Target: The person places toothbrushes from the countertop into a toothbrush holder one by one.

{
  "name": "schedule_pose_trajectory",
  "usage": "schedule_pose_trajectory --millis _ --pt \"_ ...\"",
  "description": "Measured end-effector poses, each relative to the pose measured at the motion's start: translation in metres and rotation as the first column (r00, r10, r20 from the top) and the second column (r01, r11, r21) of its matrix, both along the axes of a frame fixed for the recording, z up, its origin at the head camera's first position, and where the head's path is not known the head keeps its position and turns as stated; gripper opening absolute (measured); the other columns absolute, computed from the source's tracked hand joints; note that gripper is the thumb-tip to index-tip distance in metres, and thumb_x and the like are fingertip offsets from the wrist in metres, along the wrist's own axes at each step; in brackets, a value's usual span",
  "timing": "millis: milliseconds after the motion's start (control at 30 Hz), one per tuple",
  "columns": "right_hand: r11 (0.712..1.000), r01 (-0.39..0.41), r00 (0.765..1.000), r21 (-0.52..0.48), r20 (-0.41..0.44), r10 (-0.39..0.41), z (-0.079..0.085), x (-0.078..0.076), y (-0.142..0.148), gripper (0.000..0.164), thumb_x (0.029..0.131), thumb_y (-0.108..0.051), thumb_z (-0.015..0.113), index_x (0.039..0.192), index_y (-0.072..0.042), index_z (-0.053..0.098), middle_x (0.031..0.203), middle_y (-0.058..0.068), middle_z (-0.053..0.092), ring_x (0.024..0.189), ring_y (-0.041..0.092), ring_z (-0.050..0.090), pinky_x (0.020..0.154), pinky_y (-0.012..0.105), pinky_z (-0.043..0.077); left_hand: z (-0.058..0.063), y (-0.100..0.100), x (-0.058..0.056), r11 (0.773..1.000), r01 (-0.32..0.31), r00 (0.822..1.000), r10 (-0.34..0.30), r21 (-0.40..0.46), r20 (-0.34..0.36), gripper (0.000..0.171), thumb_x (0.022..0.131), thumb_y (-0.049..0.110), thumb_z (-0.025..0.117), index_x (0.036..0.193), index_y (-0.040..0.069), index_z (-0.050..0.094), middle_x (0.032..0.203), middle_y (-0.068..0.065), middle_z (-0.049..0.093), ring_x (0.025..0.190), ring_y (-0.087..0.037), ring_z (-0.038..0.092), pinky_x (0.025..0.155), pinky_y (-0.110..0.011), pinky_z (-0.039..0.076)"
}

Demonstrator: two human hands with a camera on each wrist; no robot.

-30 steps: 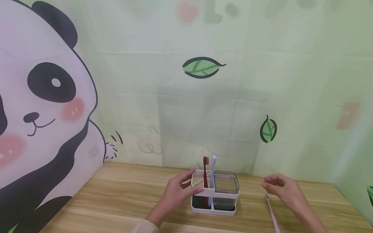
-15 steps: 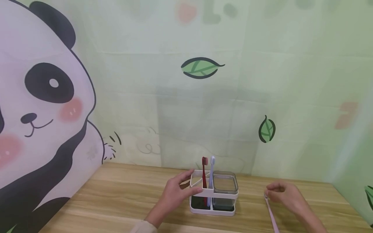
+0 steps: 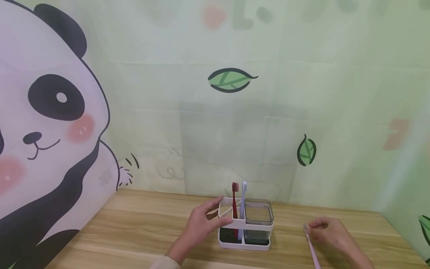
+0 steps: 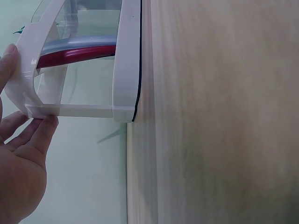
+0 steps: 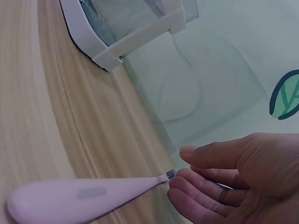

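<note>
My left hand [image 3: 199,226] grips the left end of a white toothbrush holder [image 3: 258,226], thumb on the front rim and fingers behind. In the left wrist view, fingertips [image 4: 44,128] press against its upper frame. A red toothbrush [image 3: 234,201] and a pale blue toothbrush [image 3: 242,203] stand upright in the holder, beside a clear square cup [image 3: 258,215]. On the table to the right lies a pink toothbrush [image 3: 313,248], bristle end away from me. My right hand [image 3: 330,233] hovers at its bristle end, fingers loosely bent, thumb and fingertips right beside the bristles.
A wood-grain table [image 3: 151,224] carries everything. Behind it hangs a pale green cloth backdrop [image 3: 151,86] printed with leaves and a large panda [image 3: 57,97] at left. The table's back edge runs just behind the holder.
My right hand has come down toward the bristle end of the pink toothbrush and now overlaps it. The left hand keeps its hold on the holder.
</note>
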State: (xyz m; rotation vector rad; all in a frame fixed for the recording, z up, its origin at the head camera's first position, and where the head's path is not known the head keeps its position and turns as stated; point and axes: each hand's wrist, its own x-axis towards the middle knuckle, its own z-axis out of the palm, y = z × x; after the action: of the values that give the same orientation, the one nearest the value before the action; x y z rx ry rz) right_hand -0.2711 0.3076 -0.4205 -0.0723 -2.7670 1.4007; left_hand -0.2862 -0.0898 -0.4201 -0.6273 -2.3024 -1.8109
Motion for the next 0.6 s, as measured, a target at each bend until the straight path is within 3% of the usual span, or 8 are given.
schedule_pose_trajectory --millis 333,600 --pt "0.998 -0.032 0.999 -0.062 0.038 0.034 -0.01 0.0 -0.001 0.014 0.092 0.006 0.07 0.102 0.014 0.067 0.089 0.01 0.074 0.085 0.025 0.072 0.073 0.03 0.063 -0.002 -0.001 0.001 1.0 -0.003 1.0 0.002 -0.006 -0.008 0.071 0.09 0.024 0.089 0.148 -0.003 0.058 0.145 -0.025 0.061 0.134 -0.044 0.058 0.105 -0.047 0.056" --pt "1.0 -0.006 1.0 0.02 0.025 0.006 -0.014 -0.001 -0.004 0.018 0.087 0.002 0.078 0.099 0.011 0.068 0.085 0.005 0.072 0.078 0.02 0.067 0.067 0.028 0.058 -0.001 0.0 0.0 1.0 -0.007 1.0 0.007 -0.006 -0.011 0.071 0.089 0.024 0.089 0.148 -0.002 0.059 0.145 -0.024 0.061 0.134 -0.043 0.059 0.105 -0.045 0.057"
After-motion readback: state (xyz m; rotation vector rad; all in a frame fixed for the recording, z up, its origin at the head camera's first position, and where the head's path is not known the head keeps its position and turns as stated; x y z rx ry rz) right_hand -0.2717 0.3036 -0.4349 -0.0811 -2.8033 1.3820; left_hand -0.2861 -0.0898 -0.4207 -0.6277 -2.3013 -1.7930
